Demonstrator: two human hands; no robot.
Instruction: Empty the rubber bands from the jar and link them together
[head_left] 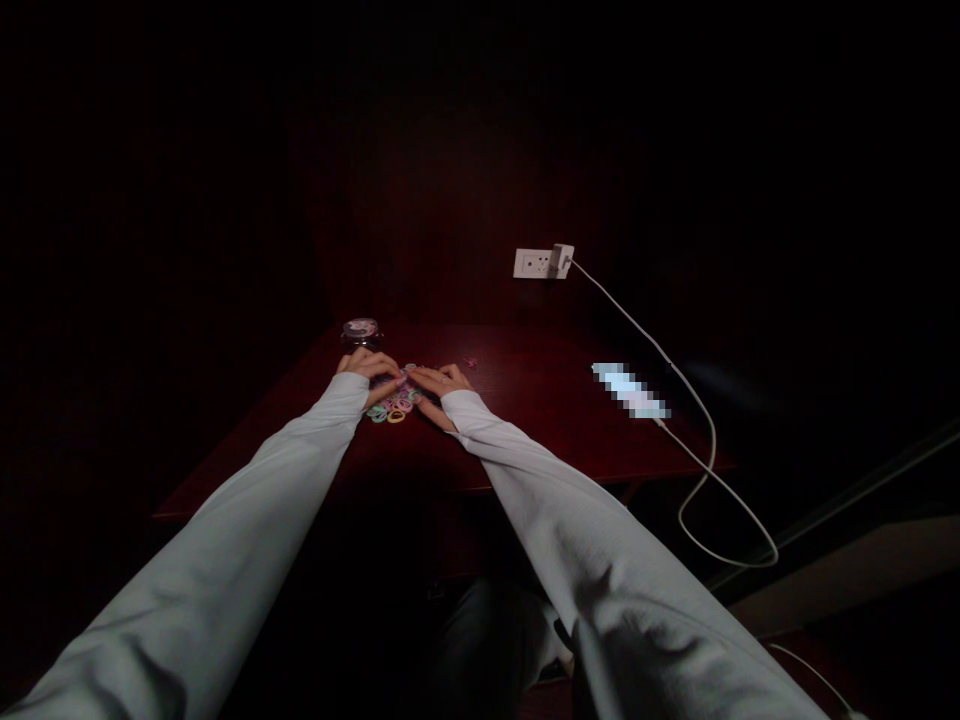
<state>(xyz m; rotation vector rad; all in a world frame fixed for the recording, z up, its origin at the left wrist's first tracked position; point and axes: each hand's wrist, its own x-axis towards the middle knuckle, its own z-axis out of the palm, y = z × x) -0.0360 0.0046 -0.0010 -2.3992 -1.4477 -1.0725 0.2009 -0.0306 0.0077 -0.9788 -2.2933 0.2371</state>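
Note:
A small pile of colourful hair ties (395,408), in pink, green, yellow and purple, lies on the dark red table. My left hand (367,368) rests at the pile's left side with its fingers stretched over it. From the right, my right hand (436,384) reaches across the pile, fingers extended and lying low. Both hands touch the heap, and their fingertips come close together at its far side. Part of the pile is hidden beneath them. Behind my left hand stands a clear round jar (362,332) with a patterned top.
A small red item (470,362) lies beyond my right hand. On the table's right side, a lit phone (630,390) is joined by a white cable (712,440) to a charger (562,260) in the wall socket (531,263). The table's front edge (300,497) is near me.

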